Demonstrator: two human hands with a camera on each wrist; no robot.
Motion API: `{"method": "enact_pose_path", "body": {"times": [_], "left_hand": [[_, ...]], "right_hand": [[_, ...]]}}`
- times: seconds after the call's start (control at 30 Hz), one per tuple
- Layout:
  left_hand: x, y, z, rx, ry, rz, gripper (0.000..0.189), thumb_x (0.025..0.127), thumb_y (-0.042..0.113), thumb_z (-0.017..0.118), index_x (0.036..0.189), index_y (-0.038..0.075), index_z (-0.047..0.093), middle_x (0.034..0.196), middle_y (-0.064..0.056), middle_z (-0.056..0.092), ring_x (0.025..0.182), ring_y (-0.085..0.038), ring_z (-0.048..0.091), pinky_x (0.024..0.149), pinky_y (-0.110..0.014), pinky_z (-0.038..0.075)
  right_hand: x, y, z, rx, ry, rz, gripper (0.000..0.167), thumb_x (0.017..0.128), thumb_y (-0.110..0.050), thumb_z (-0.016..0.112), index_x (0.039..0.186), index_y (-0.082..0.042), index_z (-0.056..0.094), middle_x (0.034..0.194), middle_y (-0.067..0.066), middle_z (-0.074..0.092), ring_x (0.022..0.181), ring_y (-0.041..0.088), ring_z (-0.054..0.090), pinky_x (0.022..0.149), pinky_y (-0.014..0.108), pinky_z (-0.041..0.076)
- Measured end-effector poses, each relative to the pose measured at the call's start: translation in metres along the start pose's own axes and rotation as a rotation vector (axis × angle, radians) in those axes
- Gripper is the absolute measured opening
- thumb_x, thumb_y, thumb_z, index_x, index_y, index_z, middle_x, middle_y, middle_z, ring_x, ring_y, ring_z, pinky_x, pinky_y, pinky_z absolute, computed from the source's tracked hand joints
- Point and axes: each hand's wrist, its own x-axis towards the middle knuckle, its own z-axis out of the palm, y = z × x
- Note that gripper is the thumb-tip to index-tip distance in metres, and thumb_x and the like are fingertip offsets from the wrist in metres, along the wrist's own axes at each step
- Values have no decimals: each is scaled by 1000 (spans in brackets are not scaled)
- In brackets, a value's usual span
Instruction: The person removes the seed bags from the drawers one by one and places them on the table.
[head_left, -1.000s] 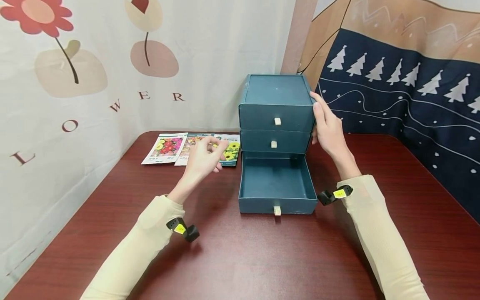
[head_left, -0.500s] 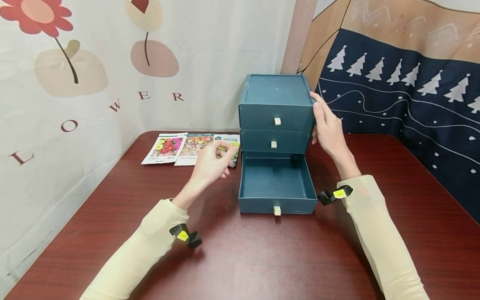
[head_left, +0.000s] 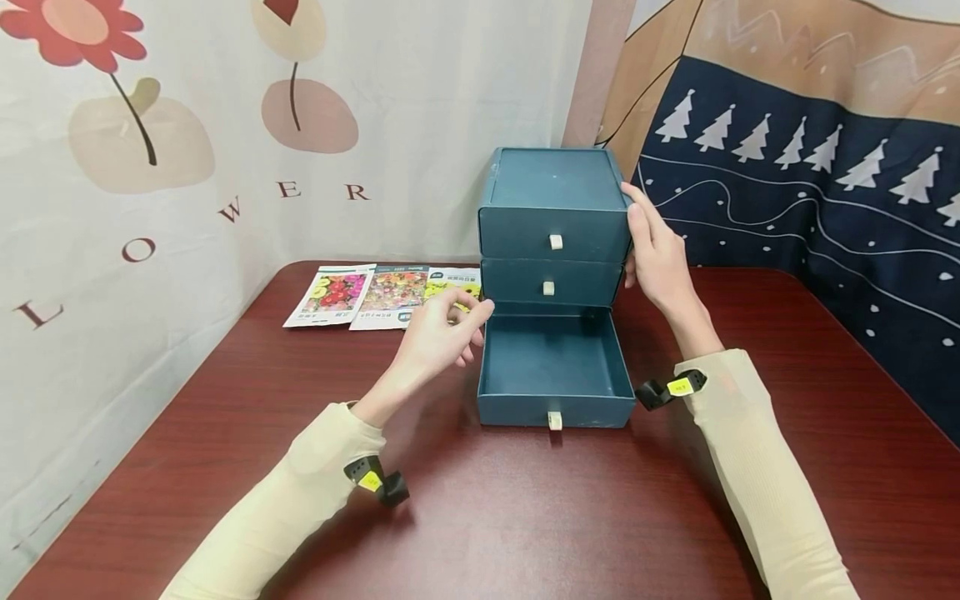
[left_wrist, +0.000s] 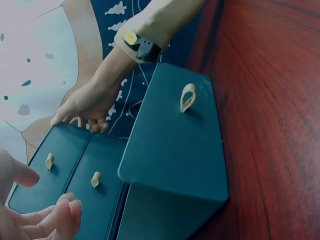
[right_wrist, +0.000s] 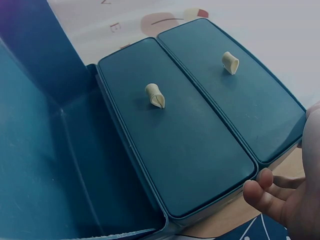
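Note:
A dark teal three-tier drawer unit (head_left: pixel 558 179) stands on the table. Its bottom drawer (head_left: pixel 555 354) is pulled out, and its bare floor shows. The middle drawer (right_wrist: pixel 175 135) and top drawer (right_wrist: pixel 240 95) are closed, each with a cream loop tab. My left hand (head_left: pixel 438 337) hovers by the unit's left side, near the pulled-out drawer, fingers loosely bent; in the left wrist view nothing lies between thumb and fingers. My right hand (head_left: pixel 660 250) rests against the upper right side of the unit, touching its edge near the top front corner.
Three flower seed packets lie at the back left: one with pink and red flowers (head_left: pixel 333 296), a mixed-flower one (head_left: pixel 393 292), and a yellow-flower one (head_left: pixel 453 283) partly behind my left hand. Printed curtains hang behind the dark red wooden table (head_left: pixel 480 508).
My left hand has moved right, from over the seed packets to the left side of the drawer unit. The right hand and the drawers have stayed as they were.

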Motion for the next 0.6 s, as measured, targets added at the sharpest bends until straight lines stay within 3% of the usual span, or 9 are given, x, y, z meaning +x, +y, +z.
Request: {"method": "enact_pose_path", "body": {"times": [0.13,0.27,0.43,0.6], "left_hand": [[-4,1,4,-13,-25,2,29,99,38,64,106,10,63,74,-11,70,56,-28,65,55,-36,58],[-6,0,7,-17,-36,8,27,99,36,65,104,9,64,74,-16,70,54,-27,65,54,-35,58],[-7,1,8,-11,-54,-1,28,99,37,65,105,10,64,75,-17,70,56,-30,66,55,-37,58],[-9,2,9,-1,-81,6,28,99,38,64,105,11,64,78,-18,70,53,-25,65,56,-37,58]], "right_hand": [[0,0,0,1,2,-3,51,108,-50,33,155,-31,40,71,30,52,48,30,51,47,28,48],[0,0,0,2,5,-7,51,108,-50,33,155,-31,41,72,31,52,46,22,50,47,27,47],[0,0,0,-1,5,-6,51,108,-50,33,155,-30,41,71,31,52,45,21,50,47,27,47],[0,0,0,-2,7,-6,51,108,-50,33,155,-31,41,68,27,52,45,21,50,47,27,47]]}}
